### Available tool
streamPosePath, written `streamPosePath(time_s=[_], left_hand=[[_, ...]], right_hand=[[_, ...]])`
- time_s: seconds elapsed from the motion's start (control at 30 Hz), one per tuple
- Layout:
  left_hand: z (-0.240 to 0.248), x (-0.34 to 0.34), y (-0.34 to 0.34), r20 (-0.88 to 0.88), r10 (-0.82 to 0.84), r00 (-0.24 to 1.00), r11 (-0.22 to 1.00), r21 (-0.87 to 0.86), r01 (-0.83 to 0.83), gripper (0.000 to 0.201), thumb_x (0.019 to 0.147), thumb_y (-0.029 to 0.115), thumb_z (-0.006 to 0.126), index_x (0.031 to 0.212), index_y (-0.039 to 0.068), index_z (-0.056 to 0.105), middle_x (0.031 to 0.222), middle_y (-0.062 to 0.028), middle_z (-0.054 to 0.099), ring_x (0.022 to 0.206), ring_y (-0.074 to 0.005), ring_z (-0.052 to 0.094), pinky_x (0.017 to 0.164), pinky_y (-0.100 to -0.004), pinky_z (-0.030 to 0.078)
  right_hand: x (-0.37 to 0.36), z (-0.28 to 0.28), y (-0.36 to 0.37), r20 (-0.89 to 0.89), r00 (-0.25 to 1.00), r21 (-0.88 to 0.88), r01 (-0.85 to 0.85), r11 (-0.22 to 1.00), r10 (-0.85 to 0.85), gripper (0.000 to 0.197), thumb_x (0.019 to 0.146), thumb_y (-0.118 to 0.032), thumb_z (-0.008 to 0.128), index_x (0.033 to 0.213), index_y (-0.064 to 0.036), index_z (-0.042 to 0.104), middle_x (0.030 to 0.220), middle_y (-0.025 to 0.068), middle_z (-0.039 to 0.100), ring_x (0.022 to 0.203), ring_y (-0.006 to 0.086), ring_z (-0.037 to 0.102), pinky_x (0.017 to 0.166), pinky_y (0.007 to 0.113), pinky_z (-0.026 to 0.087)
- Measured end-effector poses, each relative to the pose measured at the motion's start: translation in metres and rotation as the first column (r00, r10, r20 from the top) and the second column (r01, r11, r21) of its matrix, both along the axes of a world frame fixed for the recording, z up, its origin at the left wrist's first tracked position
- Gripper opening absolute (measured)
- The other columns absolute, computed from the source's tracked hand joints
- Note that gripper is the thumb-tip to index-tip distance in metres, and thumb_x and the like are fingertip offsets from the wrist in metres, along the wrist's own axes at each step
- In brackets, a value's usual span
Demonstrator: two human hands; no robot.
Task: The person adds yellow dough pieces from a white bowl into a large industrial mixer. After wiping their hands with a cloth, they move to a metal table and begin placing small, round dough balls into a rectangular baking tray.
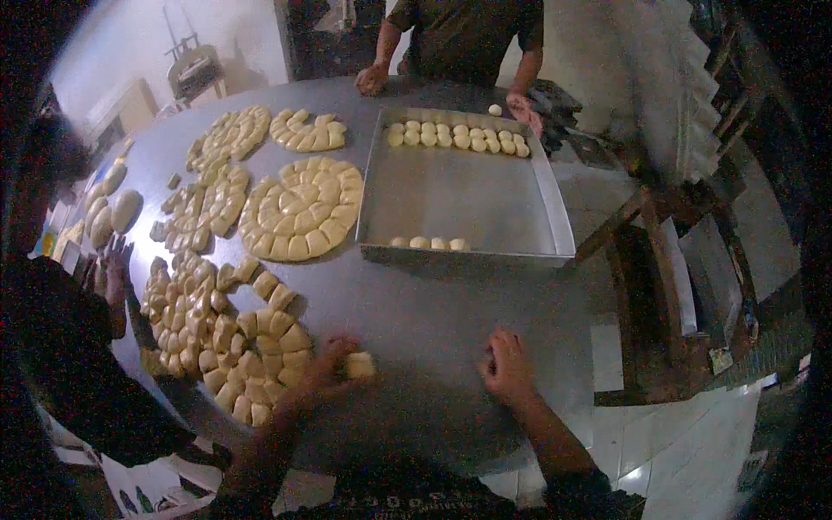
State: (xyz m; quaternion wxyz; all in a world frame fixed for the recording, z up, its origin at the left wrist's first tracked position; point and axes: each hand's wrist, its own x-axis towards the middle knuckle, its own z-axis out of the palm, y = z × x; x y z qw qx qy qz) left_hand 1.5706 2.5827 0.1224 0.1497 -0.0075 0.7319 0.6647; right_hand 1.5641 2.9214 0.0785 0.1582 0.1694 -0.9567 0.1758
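My left hand (329, 367) is at the near edge of the cut dough, its fingers closed against a pale piece of dough (360, 365); motion blurs them a little. To the right, my right hand (510, 367) rests low over the metal tabletop with its fingers curled in. Whatever lies under its palm is hidden. Left of my left hand spreads a heap of cut dough pieces (276, 326), partly in curved rows. Beyond my hands stands a large metal tray (459, 195), with rows of round dough balls (462, 139) along its far side and several more along its near side.
Farther left lie a coiled round of cut dough (303, 208) and more cut rounds. Whole dough lumps (126, 211) sit at the left edge near a co-worker's hand (111, 273). Another person (468, 39) stands across the table, one hand beside a loose ball (495, 110). A wooden rack (667, 277) stands right.
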Motion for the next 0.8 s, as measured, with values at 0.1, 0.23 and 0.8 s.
streamPosePath(time_s=[0.1,0.23,0.8], left_hand=[[-0.013,0.017,-0.025,-0.026,0.078,0.997,0.984,0.164,-0.073,0.026,0.079,0.018,0.068,0.083,0.008,0.044,0.075,0.0004,0.048,0.068,-0.0087,0.046,0.059,-0.0247,0.041],[-0.034,0.008,-0.028,-0.096,0.151,0.984,0.981,-0.107,-0.161,0.026,0.079,0.018,0.068,0.079,0.008,0.044,0.071,0.0018,0.047,0.065,-0.0081,0.044,0.058,-0.0239,0.039],[0.037,0.002,0.041,0.34,-0.391,0.856,0.918,0.07,0.391,0.038,0.087,0.027,0.054,0.12,0.01,0.053,0.121,-0.0123,0.052,0.116,-0.0264,0.046,0.094,-0.0376,0.039]], right_hand=[[-0.03,0.001,0.056,0.276,0.957,-0.42,0.033,0.907,0.093,0.017,0.077,-0.012,0.06,0.09,-0.0022,0.055,0.092,0.0116,0.057,0.088,0.0217,0.056,0.078,0.03,0.045],[-0.152,0.038,0.062,0.216,0.96,-0.766,0.053,0.641,0.179,0.037,0.078,-0.017,0.063,0.11,-0.0037,0.05,0.095,0.0078,0.058,0.084,0.017,0.056,0.073,0.03,0.047],[0.032,0.048,-0.068,0.676,0.569,-0.583,0.025,0.812,0.468,0.046,0.081,-0.009,0.057,0.126,-0.0118,0.047,0.122,0.0128,0.05,0.113,0.0302,0.047,0.097,0.039,0.035]])
